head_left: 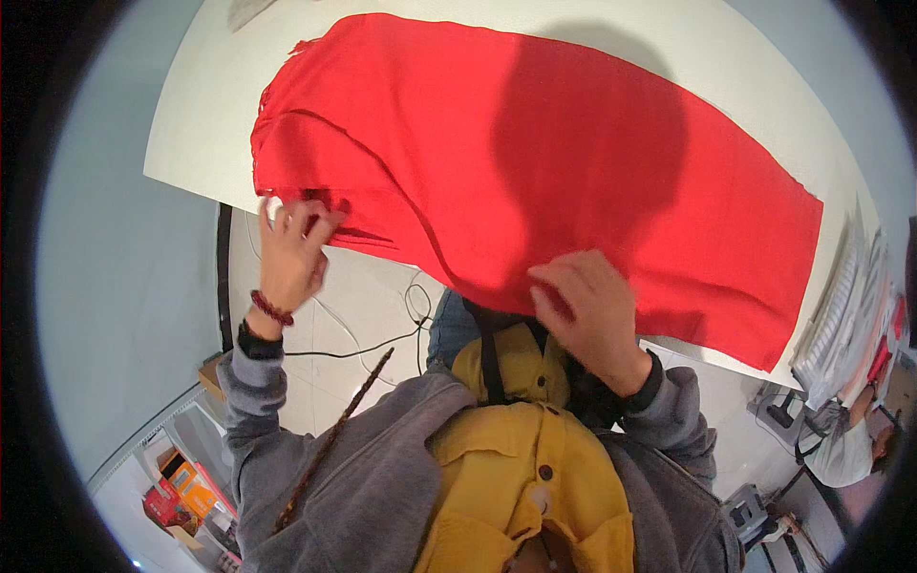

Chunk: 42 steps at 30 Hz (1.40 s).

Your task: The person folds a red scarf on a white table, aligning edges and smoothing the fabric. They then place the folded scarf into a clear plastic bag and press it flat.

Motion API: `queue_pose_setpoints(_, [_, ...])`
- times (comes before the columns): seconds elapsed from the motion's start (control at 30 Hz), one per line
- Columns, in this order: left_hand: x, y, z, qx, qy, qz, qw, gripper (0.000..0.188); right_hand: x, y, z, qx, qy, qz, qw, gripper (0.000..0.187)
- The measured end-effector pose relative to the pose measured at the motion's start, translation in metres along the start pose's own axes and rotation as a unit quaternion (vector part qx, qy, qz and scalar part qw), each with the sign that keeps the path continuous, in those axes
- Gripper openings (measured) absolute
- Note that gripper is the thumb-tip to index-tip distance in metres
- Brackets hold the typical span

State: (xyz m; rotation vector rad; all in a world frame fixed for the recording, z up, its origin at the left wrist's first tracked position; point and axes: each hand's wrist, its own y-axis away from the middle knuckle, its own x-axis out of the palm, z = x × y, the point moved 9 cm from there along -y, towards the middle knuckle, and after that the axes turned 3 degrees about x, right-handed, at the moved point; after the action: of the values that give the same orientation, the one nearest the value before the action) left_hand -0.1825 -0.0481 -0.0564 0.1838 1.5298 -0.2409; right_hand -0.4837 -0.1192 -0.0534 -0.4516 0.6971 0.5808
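Cloth (pixel 430 124) spans the bench (pixel 196 134); left hand (pixel 294 253) at its near-left corner, right hand (pixel 594 315) at its near edge.

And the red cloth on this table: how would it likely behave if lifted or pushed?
The red cloth is probably floppy, since a long crease bends softly across its left part. Pushed, it would likely bunch up, as it already wrinkles near the left hand. Its frayed left edge might shed threads.
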Motion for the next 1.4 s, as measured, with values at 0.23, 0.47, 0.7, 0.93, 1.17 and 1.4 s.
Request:
queue_pose_setpoints(0.23, [-0.004,-0.019,-0.072,0.071,0.182,-0.003,0.981,0.053,0.015,0.045,-0.003,0.015,0.128,0.056,0.99,0.061])
queue_pose_setpoints(0.47, [-0.002,-0.035,-0.083,0.092,0.179,0.036,0.979,0.057,-0.007,0.06,-0.025,-0.041,0.153,-0.02,0.987,0.053])
queue_pose_setpoints(0.7, [0.003,-0.053,-0.078,0.048,0.313,0.041,0.948,0.066,-0.028,0.056,-0.028,-0.068,0.081,-0.029,0.994,0.046])
queue_pose_setpoints(0.93, [0.001,-0.056,-0.14,0.182,0.438,0.085,0.876,0.081,-0.032,0.06,-0.031,-0.067,0.103,-0.007,0.992,0.049])
queue_pose_setpoints(1.17, [-0.002,-0.059,-0.144,0.189,0.44,0.08,0.874,0.04,-0.049,0.08,-0.047,-0.019,0.17,-0.015,0.985,0.054])
queue_pose_setpoints(1.4, [-0.024,-0.091,-0.098,0.129,0.113,-0.058,0.984,0.057,-0.073,0.112,-0.081,0.026,0.247,-0.004,0.969,0.061])
